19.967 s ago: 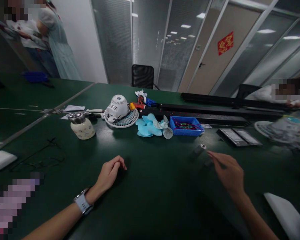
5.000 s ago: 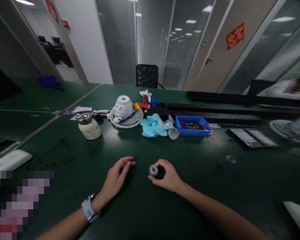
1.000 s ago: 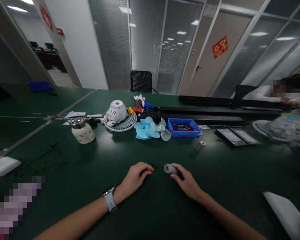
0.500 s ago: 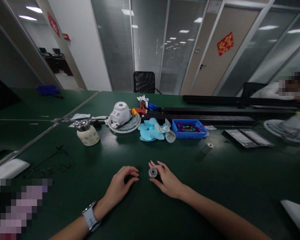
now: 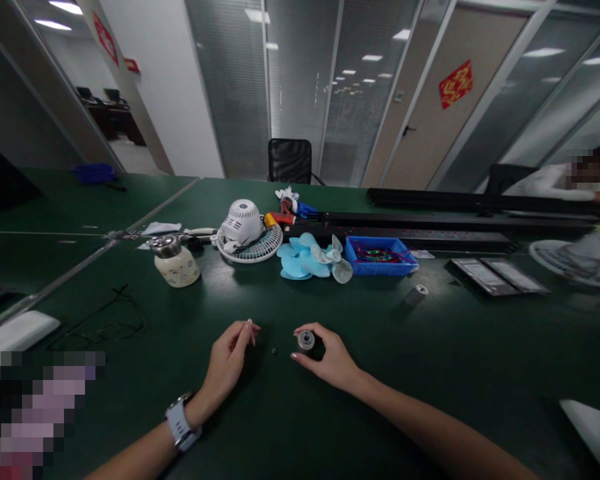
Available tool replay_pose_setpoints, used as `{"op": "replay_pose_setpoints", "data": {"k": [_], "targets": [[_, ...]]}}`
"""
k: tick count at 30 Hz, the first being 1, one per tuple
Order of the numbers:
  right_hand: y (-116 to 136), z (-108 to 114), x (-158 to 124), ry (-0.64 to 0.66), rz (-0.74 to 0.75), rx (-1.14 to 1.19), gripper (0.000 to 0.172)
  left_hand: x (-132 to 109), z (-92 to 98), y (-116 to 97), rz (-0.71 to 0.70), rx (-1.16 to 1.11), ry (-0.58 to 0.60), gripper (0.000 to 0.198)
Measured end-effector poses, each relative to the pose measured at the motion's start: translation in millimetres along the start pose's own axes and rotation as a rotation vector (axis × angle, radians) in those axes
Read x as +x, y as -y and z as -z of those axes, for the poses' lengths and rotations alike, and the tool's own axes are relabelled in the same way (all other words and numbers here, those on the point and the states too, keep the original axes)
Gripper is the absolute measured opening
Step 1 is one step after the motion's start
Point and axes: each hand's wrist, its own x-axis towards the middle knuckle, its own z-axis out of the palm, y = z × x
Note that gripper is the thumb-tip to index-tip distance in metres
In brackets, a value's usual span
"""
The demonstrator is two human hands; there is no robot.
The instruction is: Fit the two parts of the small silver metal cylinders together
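Observation:
A small metal cylinder (image 5: 306, 341) with a ringed, holed top sits between the thumb and fingers of my right hand (image 5: 333, 357), which curl round it at table level. To its left lies a tiny round part (image 5: 274, 351), possibly a nut, on the green tabletop. My left hand (image 5: 231, 350) is left of that part, its thumb pressed to the fingers; whatever it may pinch is too small to make out. A similar metal cylinder (image 5: 417, 295) stands further off to the right.
Beyond my hands are blue fan blades (image 5: 307, 257), a blue bin (image 5: 380, 257) of wires, a white fan body (image 5: 245, 230) and a cream jar (image 5: 177, 263). Long black rails (image 5: 430, 222) lie behind. A dark tray (image 5: 495, 277) is at right; a person (image 5: 555, 180) sits far right.
My left hand has drawn back left, its thumb and fingers closing together. The tiny round part now shows on the table. My right hand's fingers have shifted around the cylinder.

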Motion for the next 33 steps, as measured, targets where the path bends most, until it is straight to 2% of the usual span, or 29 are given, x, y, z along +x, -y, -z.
{"op": "replay_pose_setpoints", "data": {"k": [4, 8, 12, 17, 22, 25, 27, 33], "targets": [[1, 0, 1, -0.044, 0.015, -0.024, 0.037, -1, 1.5, -1, -0.01, 0.01, -0.007, 0.038], [1, 3, -1, -0.033, -0.004, -0.012, 0.037, -1, 3.5, 2, 0.019, 0.024, -0.026, 0.04], [-2, 3, -2, -0.031, -0.017, 0.009, 0.037, -2, 4.3, 5, -0.009, 0.061, -0.011, 0.045], [-6, 0, -2, -0.043, -0.014, 0.002, 0.036, -2, 2.4, 6, -0.037, 0.093, -0.06, 0.04], [-8, 8, -6, -0.056, -0.008, -0.019, 0.035, -1, 1.4, 7, -0.018, 0.077, -0.053, 0.04], [-17, 28, -18, -0.098, -0.024, -0.064, 0.034, -1, 1.7, 8, -0.01, 0.061, -0.043, 0.039], [-30, 51, -30, -0.188, -0.054, -0.123, 0.035, 0, 1.9, 10, -0.015, 0.054, -0.035, 0.039], [-89, 155, -76, -0.572, -0.268, -0.263, 0.053, 0, 1.7, 9, -0.016, 0.07, -0.033, 0.041]]}}
